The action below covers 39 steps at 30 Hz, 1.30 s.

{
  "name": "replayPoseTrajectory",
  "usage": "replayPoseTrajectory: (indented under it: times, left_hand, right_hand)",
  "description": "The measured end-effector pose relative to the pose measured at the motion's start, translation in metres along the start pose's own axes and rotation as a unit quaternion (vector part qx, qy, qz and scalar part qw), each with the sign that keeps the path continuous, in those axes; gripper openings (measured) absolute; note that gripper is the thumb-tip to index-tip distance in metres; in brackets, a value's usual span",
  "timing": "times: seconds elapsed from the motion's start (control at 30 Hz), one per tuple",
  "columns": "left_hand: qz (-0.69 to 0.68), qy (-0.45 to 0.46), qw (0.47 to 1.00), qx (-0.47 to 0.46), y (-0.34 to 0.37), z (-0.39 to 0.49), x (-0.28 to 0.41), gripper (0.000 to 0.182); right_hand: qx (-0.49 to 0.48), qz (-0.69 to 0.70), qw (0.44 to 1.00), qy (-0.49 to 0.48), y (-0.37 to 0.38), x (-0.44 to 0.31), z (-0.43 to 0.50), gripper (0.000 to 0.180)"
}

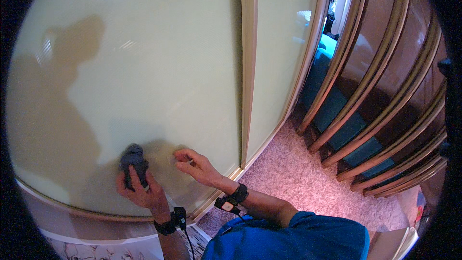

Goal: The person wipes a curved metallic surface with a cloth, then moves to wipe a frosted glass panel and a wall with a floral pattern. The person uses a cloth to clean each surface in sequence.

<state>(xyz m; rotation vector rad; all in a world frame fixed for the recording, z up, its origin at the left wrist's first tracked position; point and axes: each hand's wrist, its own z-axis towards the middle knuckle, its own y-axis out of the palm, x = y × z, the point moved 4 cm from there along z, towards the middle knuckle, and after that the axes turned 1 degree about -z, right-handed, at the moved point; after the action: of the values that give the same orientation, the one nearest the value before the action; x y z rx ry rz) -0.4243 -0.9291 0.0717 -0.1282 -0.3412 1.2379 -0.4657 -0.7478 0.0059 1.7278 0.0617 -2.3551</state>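
Observation:
My left hand (pixel 144 194) holds a bunched dark grey cloth (pixel 133 158) against the pale, glossy sliding door panel (pixel 173 79), low on its surface. Its fingers spread over the lower part of the cloth. To the right of the cloth, my right hand (pixel 200 169) holds nothing; its fingers are loosely bent and apart. Those fingertips are close to the panel, but I cannot tell whether they touch it. Dark straps with small devices and cables sit on both wrists.
A light vertical door frame (pixel 248 72) divides the panel from a second pale panel (pixel 281 50). Pinkish carpet (pixel 281 173) covers the floor at right. Beyond it stand brown panels with curved-looking wooden rails (pixel 379 79). Patterned paper-like sheets (pixel 108 249) lie at lower left.

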Motion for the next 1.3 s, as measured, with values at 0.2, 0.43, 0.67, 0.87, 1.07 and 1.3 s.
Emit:
replayPoseTrajectory:
  times: [0.2,0.43,0.67,0.87,1.07,1.3]
  left_hand:
    - [-0.023,0.072,0.995,-0.07,0.028,-0.052,0.006,0.035]
    - [-0.069,0.07,0.989,-0.115,0.035,-0.07,0.008,0.035]
    - [-0.051,0.049,0.997,-0.008,0.002,0.01,-0.004,0.039]
    - [-0.017,0.07,0.997,0.018,-0.003,0.017,-0.005,0.036]
    - [-0.065,0.088,0.989,-0.103,0.028,-0.032,0.022,0.03]
    - [-0.035,0.088,0.994,-0.05,0.005,0.012,0.03,0.035]
  right_hand:
    - [0.017,0.025,0.998,0.046,0.002,0.025,0.0,0.029]
    - [0.045,0.043,0.997,0.034,-0.006,0.028,-0.004,0.024]
    - [0.039,0.004,0.999,0.026,-0.005,0.019,0.012,0.019]
    - [0.049,0.02,0.998,0.017,-0.002,0.013,0.016,0.01]
    - [0.058,0.025,0.998,0.022,-0.003,0.023,0.02,0.007]
    - [0.077,-0.006,0.997,0.026,-0.004,0.016,0.014,0.006]
